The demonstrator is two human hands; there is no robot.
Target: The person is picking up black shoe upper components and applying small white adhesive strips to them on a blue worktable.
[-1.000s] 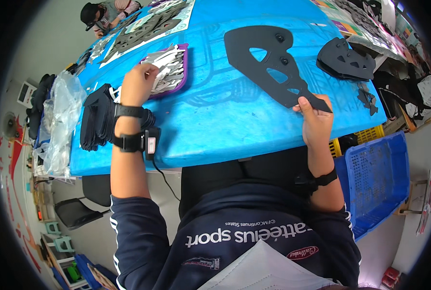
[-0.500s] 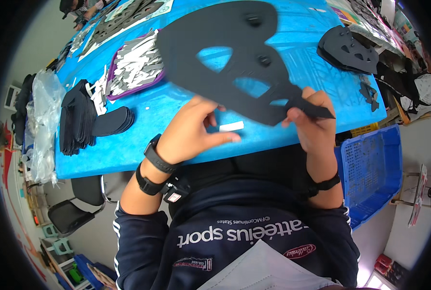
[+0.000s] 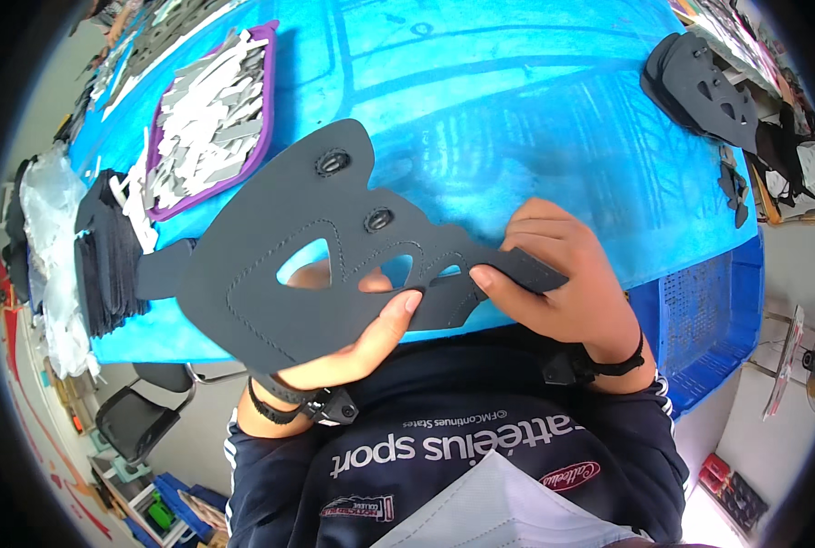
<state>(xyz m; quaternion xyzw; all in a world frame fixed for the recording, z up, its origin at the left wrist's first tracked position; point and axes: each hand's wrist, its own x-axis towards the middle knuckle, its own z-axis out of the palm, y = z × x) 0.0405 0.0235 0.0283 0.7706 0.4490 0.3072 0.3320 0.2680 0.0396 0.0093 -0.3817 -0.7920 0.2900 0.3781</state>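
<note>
A flat black panel (image 3: pixel 261 224) with stitched outlines, several cut-outs and two small oval fittings is held tilted above the near edge of the blue-covered table. My left hand (image 3: pixel 362 352) grips its lower edge, thumb on top; the other fingers lie behind it and show partly through the openings. At the panel's narrow right end, my right hand (image 3: pixel 563 265) pinches the strap-like tip between thumb and fingers.
A purple tray (image 3: pixel 269 96) heaped with white and grey strips stands at the left, beside a stack of black pieces (image 3: pixel 106 260). Similar black panels (image 3: pixel 695 87) lie stacked at the far right. A blue crate (image 3: pixel 709 310) sits beyond the table's right edge; a black chair (image 3: pixel 138 420) stands lower left.
The panel has come down and closer to me, toward the left. My left hand, apart from it before, now grips its lower edge. The white strip on the table no longer shows.
</note>
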